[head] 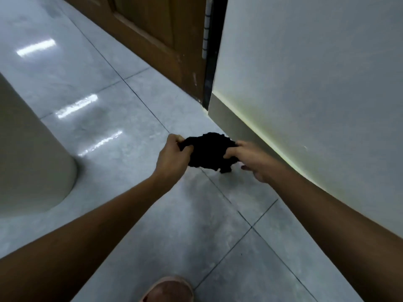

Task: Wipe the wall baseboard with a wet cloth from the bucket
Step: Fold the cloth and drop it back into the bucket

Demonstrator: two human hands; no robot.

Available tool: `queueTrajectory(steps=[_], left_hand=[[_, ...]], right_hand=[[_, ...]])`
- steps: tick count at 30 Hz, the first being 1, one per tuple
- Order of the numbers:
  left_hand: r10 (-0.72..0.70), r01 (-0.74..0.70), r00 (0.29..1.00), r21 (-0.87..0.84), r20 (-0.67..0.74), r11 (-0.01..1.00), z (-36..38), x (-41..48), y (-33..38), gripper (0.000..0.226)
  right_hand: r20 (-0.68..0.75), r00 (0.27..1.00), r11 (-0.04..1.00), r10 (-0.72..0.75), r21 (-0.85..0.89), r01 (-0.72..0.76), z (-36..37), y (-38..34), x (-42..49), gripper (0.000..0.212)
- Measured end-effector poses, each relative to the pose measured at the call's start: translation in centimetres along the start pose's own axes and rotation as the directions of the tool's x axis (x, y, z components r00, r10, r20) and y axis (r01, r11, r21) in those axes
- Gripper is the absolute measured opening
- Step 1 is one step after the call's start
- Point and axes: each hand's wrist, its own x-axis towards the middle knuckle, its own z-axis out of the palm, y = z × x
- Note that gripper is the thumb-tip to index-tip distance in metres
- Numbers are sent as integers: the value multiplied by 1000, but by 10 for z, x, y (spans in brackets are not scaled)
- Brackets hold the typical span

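Note:
A black crumpled cloth (pixel 208 152) hangs in the air between both hands, above the grey tiled floor. My left hand (pixel 172 156) grips its left edge with fingers closed. My right hand (pixel 250 159) pinches its right side, with the lower fingers loose. The grey baseboard (pixel 237 127) runs along the foot of the white wall (pixel 316 73) just right of the cloth, not touched by it. No bucket is in view.
A brown wooden door (pixel 152 33) stands at the back, with a dark door frame edge (pixel 212 62) meeting the wall corner. A pale rounded object (pixel 28 153) stands on the floor at left. A foot in a shoe (pixel 170 289) shows at the bottom.

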Motion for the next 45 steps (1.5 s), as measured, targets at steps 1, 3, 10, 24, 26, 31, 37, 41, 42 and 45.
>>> queueTrajectory(steps=[1,3,10,24,26,31,37,41,42,45], left_hand=[[64,-63,997,-18,33,998,-10,-1,14,7],[173,-163,979,-93,105,982,-26,-5,45,13],[312,-238,915,-284,256,929,-99,-55,181,17],[251,-236,956,-106,154,966,-280,-232,248,24],[188,-178,974,-87,125,980,-298,-248,227,16],[73,-62,997,-246,34,967,-328,-251,173,17],[53,-66,998,-359,-46,931,-350,-221,145,17],[31,-62,996,-421,-80,905,-354,-198,154,23],[18,-57,995,-440,-93,896,-355,-192,156,25],[-22,-31,995,-494,-101,869,-359,-171,162,25]], right_hand=[[28,998,997,-49,67,47,-6,-6,-12,27],[45,987,963,-155,228,141,-17,-20,-34,35],[-108,856,810,-506,283,514,-47,-109,-144,22],[-151,815,783,-559,227,579,44,-232,-330,10],[-111,855,808,-506,285,515,74,-231,-335,7],[-37,899,841,-437,338,423,128,-227,-316,21],[-30,876,866,-482,136,481,153,-246,-292,16],[-72,881,868,-467,154,473,161,-271,-273,15],[-81,874,863,-479,141,485,162,-277,-271,15],[-88,859,846,-505,147,513,163,-297,-259,16]])
